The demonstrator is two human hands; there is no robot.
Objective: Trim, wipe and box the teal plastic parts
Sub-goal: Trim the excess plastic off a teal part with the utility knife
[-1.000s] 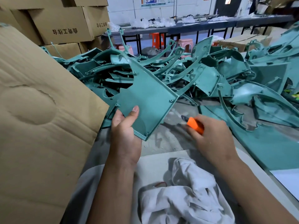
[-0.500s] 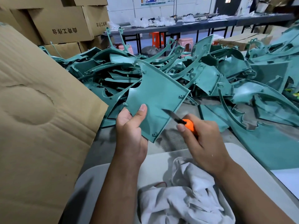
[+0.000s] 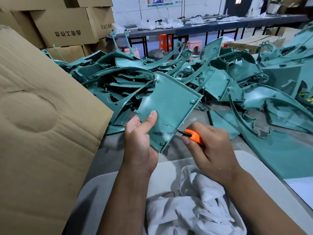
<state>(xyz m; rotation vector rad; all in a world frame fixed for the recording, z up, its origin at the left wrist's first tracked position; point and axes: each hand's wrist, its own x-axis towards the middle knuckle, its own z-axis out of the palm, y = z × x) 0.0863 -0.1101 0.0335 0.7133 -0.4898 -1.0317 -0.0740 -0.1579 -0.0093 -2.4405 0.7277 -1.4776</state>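
Head view. The left hand grips a flat, fan-shaped teal plastic panel by its lower left corner: thumb pressed on the near face, remaining fingers curled behind it. This hold appears intended to tilt the panel up toward the eyes and leave its long right edge free for the blade.

The right hand is closed round an orange-handled utility knife. The dark blade tip projects past the forefinger and meets the panel's right edge, just above the lower corner. Judged step: trimming flash from that edge.

Beyond the fingertips lies a heap of untrimmed teal plastic mouldings, within reach for the next pick. Below both wrists, a crumpled white cloth rests on a pale grey tray, presumably staged for wiping. Left of the left hand stands a brown cardboard flap, probably the packing box.
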